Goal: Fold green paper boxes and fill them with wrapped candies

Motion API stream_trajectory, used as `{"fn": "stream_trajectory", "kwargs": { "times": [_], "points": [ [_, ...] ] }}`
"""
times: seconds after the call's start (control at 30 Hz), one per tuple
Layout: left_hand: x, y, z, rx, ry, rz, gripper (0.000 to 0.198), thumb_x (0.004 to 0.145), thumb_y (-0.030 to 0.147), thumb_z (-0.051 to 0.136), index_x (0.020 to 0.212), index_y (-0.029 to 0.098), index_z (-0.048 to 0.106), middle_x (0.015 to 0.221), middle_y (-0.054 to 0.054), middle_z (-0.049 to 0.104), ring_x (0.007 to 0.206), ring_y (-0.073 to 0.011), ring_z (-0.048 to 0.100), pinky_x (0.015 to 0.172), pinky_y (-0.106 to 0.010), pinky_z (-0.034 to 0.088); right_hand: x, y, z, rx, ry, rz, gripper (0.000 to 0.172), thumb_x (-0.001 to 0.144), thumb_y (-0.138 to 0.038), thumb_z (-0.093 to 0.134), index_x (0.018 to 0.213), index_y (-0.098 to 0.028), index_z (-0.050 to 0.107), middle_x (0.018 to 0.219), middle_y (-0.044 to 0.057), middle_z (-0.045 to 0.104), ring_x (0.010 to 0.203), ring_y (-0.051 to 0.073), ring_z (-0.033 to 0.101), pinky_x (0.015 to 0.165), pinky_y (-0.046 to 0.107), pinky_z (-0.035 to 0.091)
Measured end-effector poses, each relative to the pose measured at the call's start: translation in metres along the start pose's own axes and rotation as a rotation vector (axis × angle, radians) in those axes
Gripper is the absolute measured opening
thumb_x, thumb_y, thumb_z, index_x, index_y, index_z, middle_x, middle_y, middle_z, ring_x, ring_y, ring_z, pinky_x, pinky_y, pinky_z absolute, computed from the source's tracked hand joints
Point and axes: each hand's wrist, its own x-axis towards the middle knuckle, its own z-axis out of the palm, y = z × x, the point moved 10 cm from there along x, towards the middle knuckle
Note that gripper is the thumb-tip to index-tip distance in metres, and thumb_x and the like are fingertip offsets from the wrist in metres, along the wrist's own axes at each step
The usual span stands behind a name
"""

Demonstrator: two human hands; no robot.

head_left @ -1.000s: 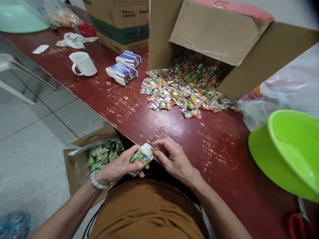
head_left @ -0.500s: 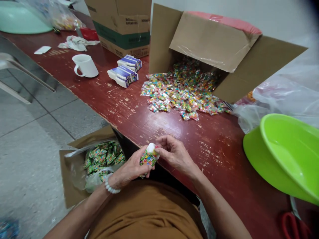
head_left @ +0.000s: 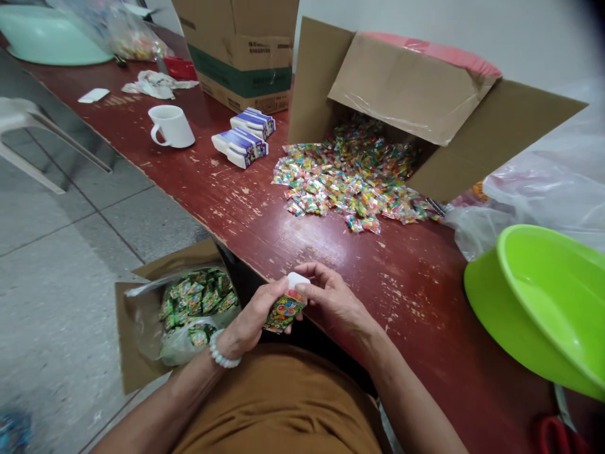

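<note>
In my left hand (head_left: 255, 316), wrapped round its sides, is a small green printed candy box (head_left: 285, 313), tilted above the table's front edge. Its white flap stands up at the top, and something red and yellowish shows just below it. The fingers of my right hand (head_left: 334, 297) are closed on that top end, thumb in front and fingers behind. Beyond my hands, small clear candy packets (head_left: 331, 183) spill from a cardboard box (head_left: 392, 88) lying on its side. Below left, an open carton (head_left: 130, 340) holds many green filled boxes or packets (head_left: 198, 296) in a plastic bag.
On the red table (head_left: 227, 202) stand a white mug (head_left: 177, 128), two white-and-purple cartons (head_left: 241, 147), and an upright cardboard box (head_left: 241, 57). A green basin (head_left: 491, 290) is at right, with red-handled scissors (head_left: 553, 435) below it. A plastic stool (head_left: 28, 116) stands at left.
My right fingers have closed in on the top of the candy box, and the red-yellow piece by my thumb now sits lower inside. Both hands shifted slightly right in view.
</note>
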Motion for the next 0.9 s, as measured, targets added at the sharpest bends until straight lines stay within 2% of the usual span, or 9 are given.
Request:
{"fn": "stream_trajectory", "kwargs": {
  "times": [0.1, 0.3, 0.43, 0.5, 0.57, 0.67, 0.73, 0.8, 0.9],
  "points": [
    [0.000, 0.007, 0.003, 0.032, 0.008, 0.049, 0.049, 0.081, 0.061, 0.066, 0.093, 0.013, 0.067, 0.067, -0.006, 0.068, 0.056, -0.0147, 0.061, 0.044, -0.021, 0.051, 0.002, 0.000, 0.000, -0.117, 0.013, -0.011, 0.036, 0.073, -0.035, 0.084, 0.101, -0.021, 0.065, 0.084, 0.001, 0.066, 0.067, 0.013, 0.057, 0.057, 0.024, 0.047],
    [0.000, 0.012, -0.001, -0.103, 0.035, 0.085, 0.047, 0.078, 0.058, 0.069, 0.091, 0.013, 0.065, 0.066, -0.006, 0.068, 0.053, -0.0143, 0.059, 0.042, -0.022, 0.052, 0.003, 0.005, 0.003, 0.121, -0.025, 0.064, 0.038, 0.076, -0.042, 0.082, 0.102, -0.019, 0.067, 0.076, -0.003, 0.062, 0.055, 0.006, 0.051, 0.053, 0.019, 0.045],
    [0.001, 0.007, -0.001, -0.129, 0.043, 0.082, 0.051, 0.079, 0.053, 0.071, 0.110, 0.014, 0.063, 0.066, -0.004, 0.068, 0.053, -0.0149, 0.061, 0.042, -0.022, 0.053, 0.004, 0.007, 0.014, 0.040, -0.054, 0.050, 0.039, 0.074, -0.042, 0.083, 0.102, -0.021, 0.065, 0.081, -0.002, 0.066, 0.054, 0.009, 0.056, 0.049, 0.021, 0.047],
    [0.002, 0.003, -0.001, -0.168, 0.051, 0.055, 0.050, 0.083, 0.052, 0.069, 0.115, 0.014, 0.062, 0.065, -0.003, 0.068, 0.050, -0.0145, 0.062, 0.041, -0.021, 0.052, 0.004, -0.003, 0.010, -0.089, 0.025, -0.062, 0.030, 0.079, -0.045, 0.077, 0.095, -0.022, 0.066, 0.082, 0.000, 0.066, 0.056, 0.012, 0.058, 0.050, 0.025, 0.050],
    [0.003, -0.004, 0.002, -0.250, 0.014, -0.028, 0.049, 0.087, 0.057, 0.062, 0.109, 0.013, 0.064, 0.064, -0.004, 0.068, 0.045, -0.0142, 0.061, 0.040, -0.022, 0.051, -0.001, -0.025, 0.006, -0.313, 0.113, -0.270, 0.023, 0.085, -0.045, 0.071, 0.088, -0.023, 0.069, 0.086, 0.003, 0.068, 0.069, 0.017, 0.064, 0.062, 0.030, 0.055],
    [0.002, -0.007, 0.010, -0.391, -0.062, -0.135, 0.050, 0.094, 0.061, 0.047, 0.107, 0.015, 0.065, 0.064, -0.005, 0.067, 0.045, -0.0158, 0.061, 0.039, -0.026, 0.054, -0.010, -0.044, 0.017, -0.601, 0.075, -0.470, 0.022, 0.093, -0.040, 0.061, 0.087, -0.023, 0.073, 0.094, 0.007, 0.072, 0.089, 0.021, 0.067, 0.083, 0.035, 0.054],
    [0.002, -0.002, 0.006, -0.423, -0.041, -0.119, 0.048, 0.097, 0.057, 0.042, 0.116, 0.018, 0.063, 0.068, -0.004, 0.068, 0.051, -0.0173, 0.064, 0.040, -0.027, 0.055, -0.008, -0.037, 0.020, -0.613, 0.017, -0.403, 0.022, 0.095, -0.038, 0.059, 0.087, -0.022, 0.073, 0.086, 0.006, 0.072, 0.076, 0.018, 0.068, 0.074, 0.033, 0.055],
    [0.001, 0.001, 0.001, -0.401, 0.001, -0.086, 0.049, 0.100, 0.054, 0.038, 0.124, 0.019, 0.062, 0.070, -0.005, 0.068, 0.055, -0.0173, 0.065, 0.041, -0.026, 0.055, -0.002, -0.024, 0.014, -0.489, 0.026, -0.259, 0.019, 0.090, -0.038, 0.065, 0.085, -0.020, 0.070, 0.073, 0.002, 0.068, 0.059, 0.014, 0.063, 0.059, 0.028, 0.052],
    [0.000, -0.003, 0.000, -0.335, 0.012, -0.081, 0.059, 0.099, 0.059, 0.035, 0.134, 0.017, 0.058, 0.068, -0.006, 0.068, 0.053, -0.0172, 0.064, 0.042, -0.025, 0.054, 0.005, -0.006, 0.014, -0.218, 0.016, -0.102, 0.021, 0.083, -0.038, 0.073, 0.081, -0.019, 0.065, 0.084, 0.003, 0.071, 0.050, 0.010, 0.057, 0.048, 0.025, 0.048]
  ]
}}
